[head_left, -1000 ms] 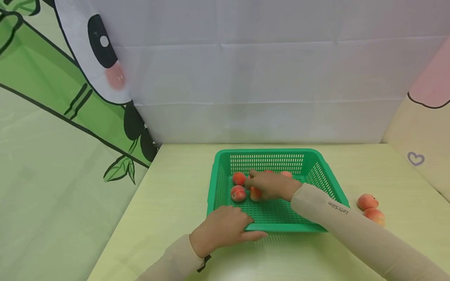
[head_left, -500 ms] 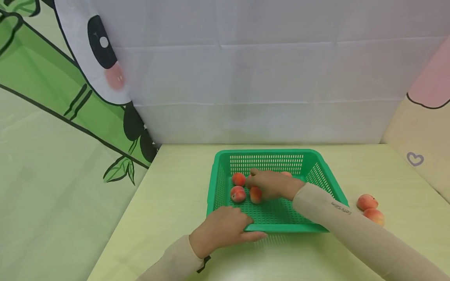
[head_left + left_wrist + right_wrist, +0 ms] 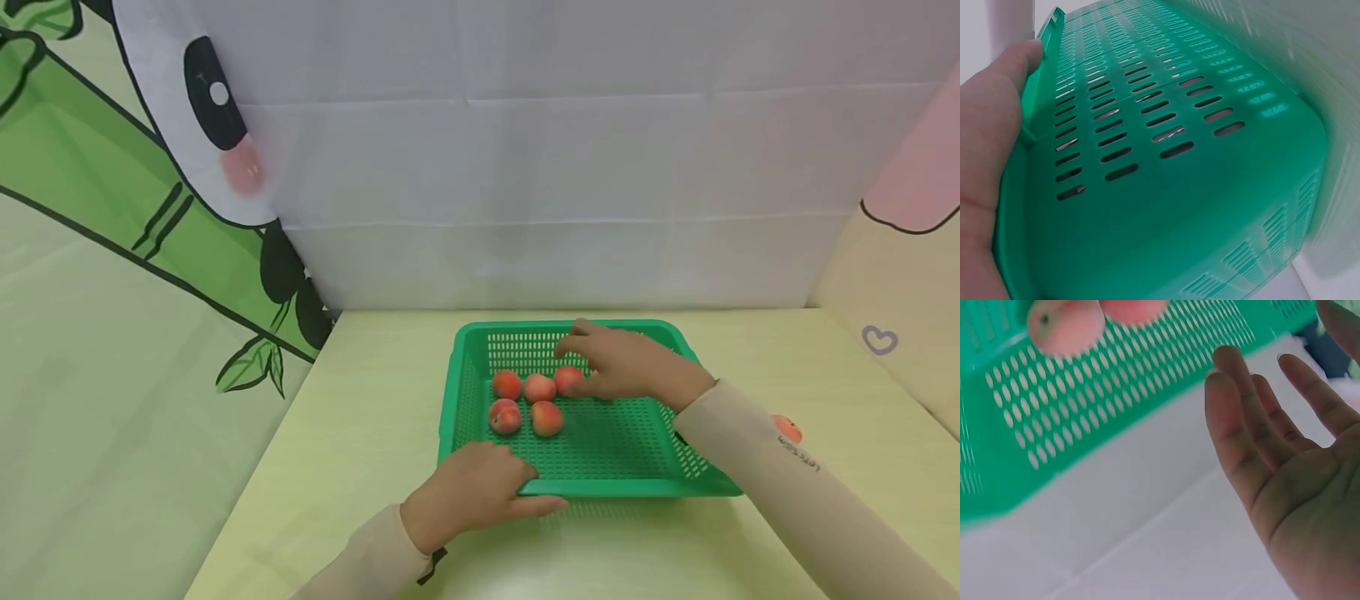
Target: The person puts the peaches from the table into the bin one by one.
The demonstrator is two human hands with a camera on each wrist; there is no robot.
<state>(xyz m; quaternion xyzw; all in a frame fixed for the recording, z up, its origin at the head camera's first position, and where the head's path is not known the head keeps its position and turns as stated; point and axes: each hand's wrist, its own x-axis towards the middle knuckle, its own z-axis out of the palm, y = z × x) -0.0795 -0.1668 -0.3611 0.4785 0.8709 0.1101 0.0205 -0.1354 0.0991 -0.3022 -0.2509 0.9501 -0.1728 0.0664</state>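
Observation:
A green plastic basket (image 3: 592,487) with slotted walls stands on the table. My left hand (image 3: 472,487) grips its near rim toward the left corner, fingers over the rim and thumb along the outside; the left wrist view has that hand (image 3: 988,156) at the rim. Several red-orange peaches lie in the basket, among them a front peach (image 3: 546,418) and a back one (image 3: 568,381). Over the basket's back part is my right hand (image 3: 622,364), fingers apart and holding nothing. The right wrist view shows its open palm (image 3: 1297,469) away from a peach (image 3: 1066,325).
Outside the basket on the right, a peach (image 3: 787,428) is partly covered by the right sleeve (image 3: 810,483). The pale yellow table (image 3: 360,400) meets a white cloth backdrop (image 3: 562,208) at the rear. A printed cartoon cloth (image 3: 112,333) hangs at the left.
My right hand has let go of the peach among the others and moved right and back, its fingers spreading. More peaches are now uncovered. The left hand stays on the rim.

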